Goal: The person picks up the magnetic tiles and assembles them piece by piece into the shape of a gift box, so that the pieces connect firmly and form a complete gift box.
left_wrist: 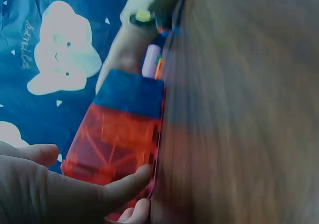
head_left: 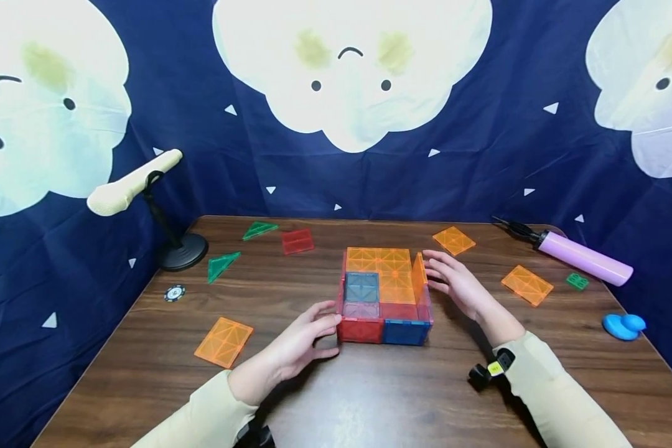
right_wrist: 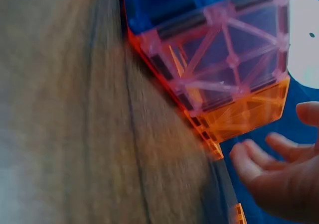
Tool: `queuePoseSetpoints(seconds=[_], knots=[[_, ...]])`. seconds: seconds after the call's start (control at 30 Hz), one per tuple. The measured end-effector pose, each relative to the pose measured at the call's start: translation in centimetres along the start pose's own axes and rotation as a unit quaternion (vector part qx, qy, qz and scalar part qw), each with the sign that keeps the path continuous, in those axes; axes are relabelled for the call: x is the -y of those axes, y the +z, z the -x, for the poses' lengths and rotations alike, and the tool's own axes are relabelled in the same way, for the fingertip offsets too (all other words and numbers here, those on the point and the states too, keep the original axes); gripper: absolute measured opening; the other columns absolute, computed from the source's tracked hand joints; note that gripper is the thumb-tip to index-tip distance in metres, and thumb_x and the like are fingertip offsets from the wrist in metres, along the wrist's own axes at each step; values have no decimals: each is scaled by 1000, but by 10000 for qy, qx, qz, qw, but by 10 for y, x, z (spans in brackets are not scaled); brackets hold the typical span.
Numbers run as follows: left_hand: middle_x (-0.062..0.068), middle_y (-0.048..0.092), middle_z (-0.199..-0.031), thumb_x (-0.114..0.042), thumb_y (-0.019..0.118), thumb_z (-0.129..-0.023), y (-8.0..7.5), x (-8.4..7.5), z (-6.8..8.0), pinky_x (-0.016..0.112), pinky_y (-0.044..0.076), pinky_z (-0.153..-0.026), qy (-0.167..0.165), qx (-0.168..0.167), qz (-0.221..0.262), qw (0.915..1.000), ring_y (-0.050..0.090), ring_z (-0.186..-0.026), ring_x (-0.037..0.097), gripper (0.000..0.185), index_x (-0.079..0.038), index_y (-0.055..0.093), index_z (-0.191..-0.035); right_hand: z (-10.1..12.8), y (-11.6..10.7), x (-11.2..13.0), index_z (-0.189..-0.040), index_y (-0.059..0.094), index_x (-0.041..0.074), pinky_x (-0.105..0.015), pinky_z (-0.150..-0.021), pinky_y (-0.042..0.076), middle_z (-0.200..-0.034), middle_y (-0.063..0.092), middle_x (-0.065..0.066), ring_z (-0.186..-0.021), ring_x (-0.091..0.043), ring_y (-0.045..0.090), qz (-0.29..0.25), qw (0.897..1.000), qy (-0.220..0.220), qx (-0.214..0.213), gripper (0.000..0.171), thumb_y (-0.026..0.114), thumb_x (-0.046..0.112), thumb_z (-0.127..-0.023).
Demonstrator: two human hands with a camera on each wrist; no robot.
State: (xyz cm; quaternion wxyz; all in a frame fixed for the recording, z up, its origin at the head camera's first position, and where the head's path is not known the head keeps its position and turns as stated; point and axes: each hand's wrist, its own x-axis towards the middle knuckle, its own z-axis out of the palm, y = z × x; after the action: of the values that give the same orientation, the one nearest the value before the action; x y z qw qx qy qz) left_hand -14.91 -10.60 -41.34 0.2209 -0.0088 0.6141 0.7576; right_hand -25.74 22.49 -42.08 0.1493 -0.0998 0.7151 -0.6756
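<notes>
A low box of see-through magnetic tiles [head_left: 396, 289] stands on the table. Its front wall has a red tile [head_left: 361, 331] and a blue tile [head_left: 406, 333]. Orange tiles [head_left: 378, 260] cover much of its floor. Along its right side stand a pink tile [right_wrist: 249, 50] and, farther back, an orange tile [head_left: 419, 277]. My left hand [head_left: 299, 341] is at the front left corner, fingertips at the wall and thumb apart, gripping nothing. Beside the right wall, my right hand [head_left: 456, 281] has loosely bent fingers, which show apart from the tiles in the right wrist view.
Loose tiles lie around: orange [head_left: 224, 342] at left, orange [head_left: 527, 285] at right, red [head_left: 297, 241] and green triangles [head_left: 223, 266] behind. A microphone on a stand [head_left: 183, 251] is at far left. A purple pump [head_left: 585, 256] and a blue knobbed piece [head_left: 621, 326] lie at right.
</notes>
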Motion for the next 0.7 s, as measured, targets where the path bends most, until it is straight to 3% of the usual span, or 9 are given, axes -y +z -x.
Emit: queuePoseSetpoints(seconds=[0.23,0.47,0.6,0.7], knots=[[30,31,-149,-8,52,-102,9,1,-2,61,35,-110,308,-88,581,9978,43,-127,36,59,8,26,-153,-11,2,-7,-151,34,-10,-24,-99,47,-153,36,-31,-124,-18,52,-95,9995,-290,2,50,39,21,-112],[29,33,-152,-4,48,-103,5,-5,-9,63,37,-107,607,-417,483,9961,42,-134,39,54,7,31,-153,0,-2,-6,-146,37,-13,-24,-98,49,-148,41,-31,-119,-14,57,-47,9993,-370,-60,47,41,18,-111],[26,42,-147,-3,50,-102,-3,-7,-16,56,43,-103,793,-848,241,9929,52,-122,29,51,4,38,-151,14,0,-8,-142,39,-16,-29,-100,49,-140,48,-28,-115,-12,60,-90,9992,-382,-56,42,42,13,-111],[24,47,-143,-3,53,-100,-10,-11,-24,51,44,-103,945,-1077,45,9897,59,-111,20,51,2,41,-150,26,2,-9,-139,42,-16,-29,-99,50,-130,58,-17,-112,-9,62,-171,9991,-392,1,39,43,11,-110]])
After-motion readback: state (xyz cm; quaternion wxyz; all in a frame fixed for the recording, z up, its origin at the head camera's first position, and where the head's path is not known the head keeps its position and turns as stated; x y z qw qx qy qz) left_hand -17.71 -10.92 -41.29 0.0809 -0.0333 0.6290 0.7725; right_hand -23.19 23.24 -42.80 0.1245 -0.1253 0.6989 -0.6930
